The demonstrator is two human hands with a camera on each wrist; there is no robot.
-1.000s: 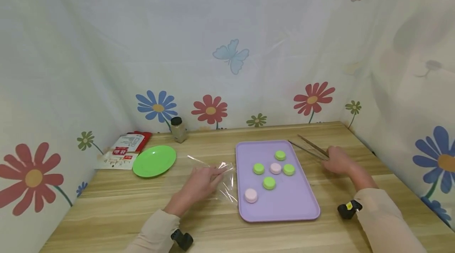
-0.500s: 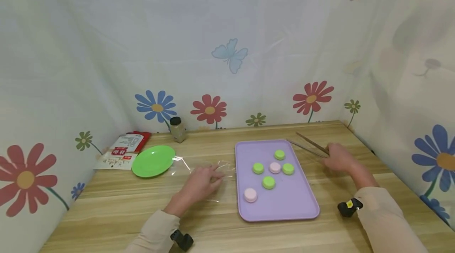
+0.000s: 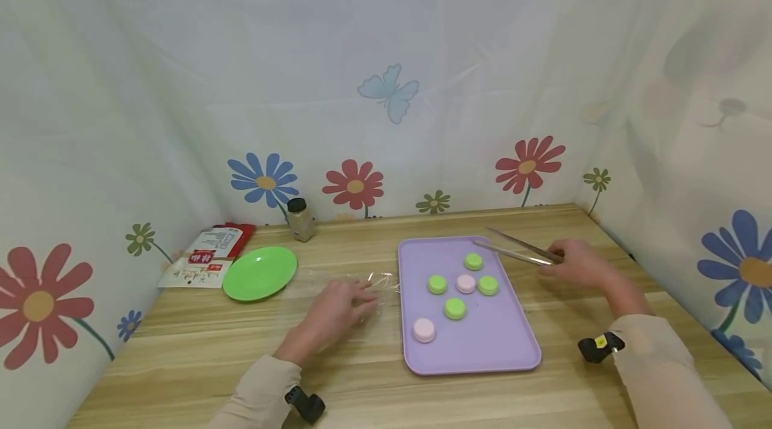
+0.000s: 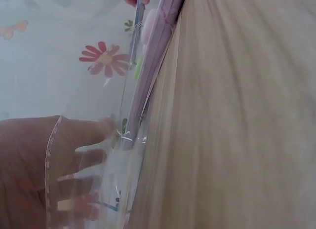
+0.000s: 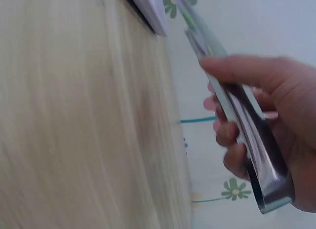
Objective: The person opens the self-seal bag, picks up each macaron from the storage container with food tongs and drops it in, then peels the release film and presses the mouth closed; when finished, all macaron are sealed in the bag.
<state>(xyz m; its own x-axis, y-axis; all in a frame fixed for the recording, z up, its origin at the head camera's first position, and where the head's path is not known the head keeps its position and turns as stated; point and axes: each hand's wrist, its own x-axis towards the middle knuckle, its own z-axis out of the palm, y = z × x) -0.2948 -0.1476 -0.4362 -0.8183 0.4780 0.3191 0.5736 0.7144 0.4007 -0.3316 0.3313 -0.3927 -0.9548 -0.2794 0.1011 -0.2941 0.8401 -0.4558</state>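
Here, surface [image 3: 356, 409]: I look down on a broad top with pale yellow-brown wood grain.
Room: white cloth [image 3: 265, 47] screens the back and both sides, printed with red, blue and green flowers [image 3: 527, 167], and higher up a light-blue butterfly [image 3: 391, 92].
Tray: a rectangular lilac tray [image 3: 482, 352] with rounded corners lies right of middle, carrying four round light-green macaron-shaped pieces [image 3: 455, 309] and two pale pink ones [image 3: 424, 330].
Left hand [image 3: 338, 312]: its fingers look spread and fairly straight through clear, shiny plastic film [image 3: 386, 280]; I cannot tell whether it grips.
Film: it lies about that hand, between tray and plate, glinting beside the tray's left edge.
Right hand [image 3: 575, 263]: it holds silvery metal tongs [image 5: 261, 160], their arms apart, tips by the tray's far right corner.
Far left: a round, bright green plate [image 3: 261, 273] sits just beside a red-and-white packet [image 3: 205, 258]; a small clear jar [image 3: 301, 224] with a black lid stands near the back edge.
Wrists: I see beige sleeves [image 3: 259, 389] and small black cameras [image 3: 304, 405].
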